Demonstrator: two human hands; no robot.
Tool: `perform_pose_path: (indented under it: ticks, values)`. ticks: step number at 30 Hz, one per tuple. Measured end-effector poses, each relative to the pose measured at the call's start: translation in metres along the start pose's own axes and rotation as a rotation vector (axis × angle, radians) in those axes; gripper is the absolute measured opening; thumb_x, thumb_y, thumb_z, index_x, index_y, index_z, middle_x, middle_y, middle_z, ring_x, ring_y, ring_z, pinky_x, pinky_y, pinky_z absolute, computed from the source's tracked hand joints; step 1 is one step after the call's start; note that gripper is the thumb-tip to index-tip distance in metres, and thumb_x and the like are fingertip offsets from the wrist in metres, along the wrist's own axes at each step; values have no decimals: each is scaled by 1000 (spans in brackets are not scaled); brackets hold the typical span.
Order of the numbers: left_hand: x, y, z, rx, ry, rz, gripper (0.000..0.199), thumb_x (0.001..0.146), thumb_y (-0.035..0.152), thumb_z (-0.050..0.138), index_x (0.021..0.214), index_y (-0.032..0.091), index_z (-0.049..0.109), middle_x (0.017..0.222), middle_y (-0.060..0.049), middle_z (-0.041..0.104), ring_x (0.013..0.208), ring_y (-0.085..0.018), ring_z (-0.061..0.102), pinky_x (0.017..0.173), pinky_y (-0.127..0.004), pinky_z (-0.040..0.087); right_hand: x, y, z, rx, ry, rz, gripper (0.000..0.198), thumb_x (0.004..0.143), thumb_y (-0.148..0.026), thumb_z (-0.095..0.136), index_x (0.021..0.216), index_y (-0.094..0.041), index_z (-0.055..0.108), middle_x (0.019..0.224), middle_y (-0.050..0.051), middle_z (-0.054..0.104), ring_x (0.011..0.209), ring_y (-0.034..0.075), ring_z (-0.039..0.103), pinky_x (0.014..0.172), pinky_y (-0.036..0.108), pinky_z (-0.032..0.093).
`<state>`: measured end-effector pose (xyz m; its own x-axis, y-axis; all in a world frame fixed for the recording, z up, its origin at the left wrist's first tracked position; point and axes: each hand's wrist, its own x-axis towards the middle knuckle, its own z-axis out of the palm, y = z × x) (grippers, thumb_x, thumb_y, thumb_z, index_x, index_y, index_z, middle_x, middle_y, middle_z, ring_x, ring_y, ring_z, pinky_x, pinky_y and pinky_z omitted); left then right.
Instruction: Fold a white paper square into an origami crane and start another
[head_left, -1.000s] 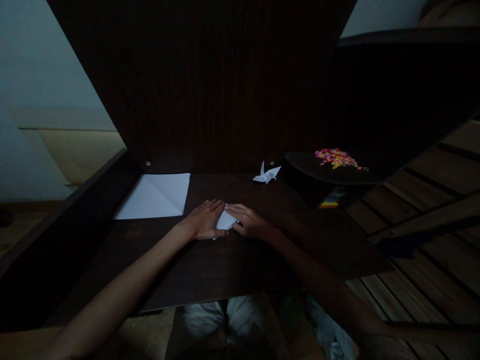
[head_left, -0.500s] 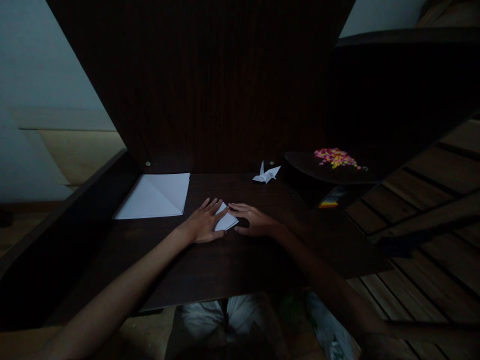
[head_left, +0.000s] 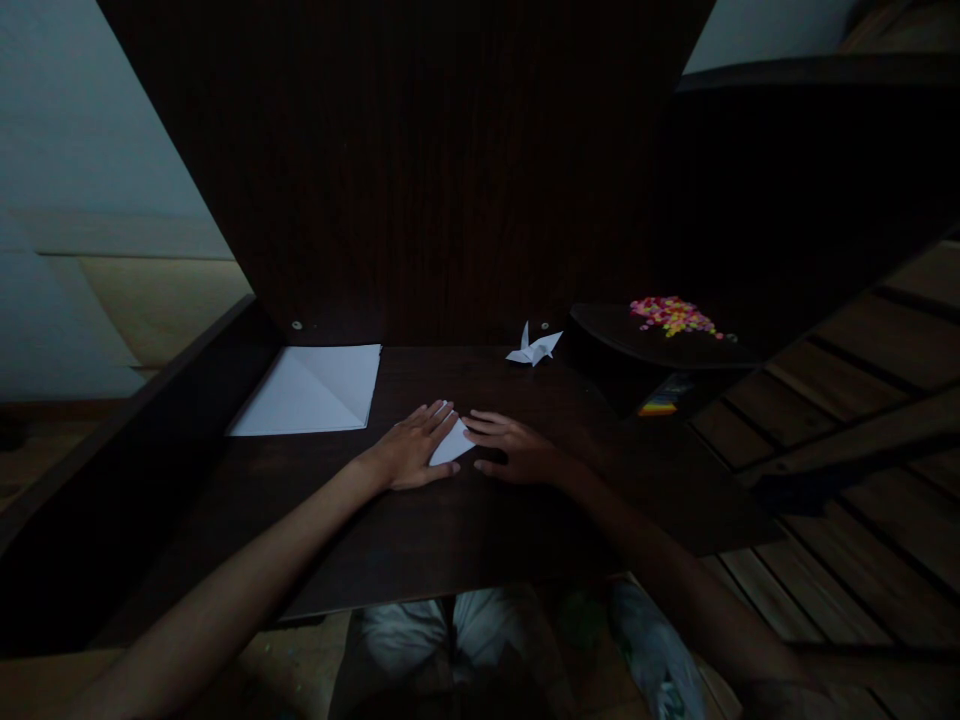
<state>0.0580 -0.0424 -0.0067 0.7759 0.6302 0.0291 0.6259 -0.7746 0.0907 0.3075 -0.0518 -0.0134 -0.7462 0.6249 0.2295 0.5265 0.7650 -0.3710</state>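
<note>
A small folded piece of white paper (head_left: 451, 444) lies on the dark wooden desk, partly hidden under my fingers. My left hand (head_left: 415, 447) rests flat over its left side, fingers stretched out and thumb at the near edge. At the paper's right corner is my right hand (head_left: 511, 447), its fingers extended and apart, the fingertips at or just touching the edge. Neither hand grips the paper. Farther back stands a white paper crane (head_left: 534, 348).
A stack of white paper sheets (head_left: 319, 390) with diagonal creases lies at the back left. On a low curved shelf (head_left: 600, 325) to the right sits a pile of small colourful pieces (head_left: 675, 315). A dark side panel (head_left: 142, 450) borders the desk's left.
My right hand has shifted slightly right, away from the middle of the folded paper. The left hand's fingers have drawn closer together and moved a little right over it.
</note>
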Motion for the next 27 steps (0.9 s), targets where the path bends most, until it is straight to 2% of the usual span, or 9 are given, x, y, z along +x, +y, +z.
perform_pose_path:
  ticks: [9, 14, 18, 21, 24, 27]
  values:
    - [-3, -6, 2, -38, 10, 15, 80, 94, 61, 35, 151, 8, 19, 157, -22, 19, 147, -29, 15, 117, -45, 21, -22, -23, -3, -141, 38, -3, 46, 92, -33, 56, 135, -20, 52, 141, 12, 53, 143, 30, 31, 111, 55, 33]
    - [-3, -6, 3, -35, 6, 20, 78, 95, 61, 30, 152, 8, 18, 157, -22, 18, 147, -29, 13, 117, -47, 20, -18, -26, -5, -167, 58, -1, 40, 91, -32, 56, 128, -18, 59, 135, 13, 59, 137, 31, 39, 105, 53, 39]
    - [-2, -10, -1, -48, -9, 25, 70, 99, 56, 26, 151, 9, 22, 157, -19, 22, 147, -27, 15, 118, -44, 19, -6, -27, -6, -214, 100, 5, 26, 91, -32, 55, 111, -19, 68, 121, 8, 68, 124, 29, 51, 98, 48, 44]
    - [-4, -17, -5, -64, -10, 73, 58, 103, 44, 20, 151, 13, 24, 157, -13, 25, 147, -21, 16, 118, -40, 19, 3, -28, -5, -264, 120, -13, 20, 92, -28, 54, 96, -19, 72, 109, 7, 72, 105, 26, 58, 87, 43, 46]
    - [-5, -22, -7, -75, 6, 108, 52, 104, 37, 20, 152, 17, 23, 157, -9, 27, 147, -19, 16, 119, -40, 19, 8, -29, -3, -313, 122, -14, 21, 92, -25, 53, 85, -18, 72, 100, 8, 73, 90, 24, 57, 77, 40, 45]
    - [-6, -24, -5, -76, 9, 106, 52, 104, 37, 20, 152, 17, 22, 158, -10, 25, 147, -20, 15, 119, -42, 18, 10, -31, -2, -344, 117, 2, 23, 92, -24, 52, 82, -18, 71, 96, 8, 73, 85, 23, 55, 75, 39, 43]
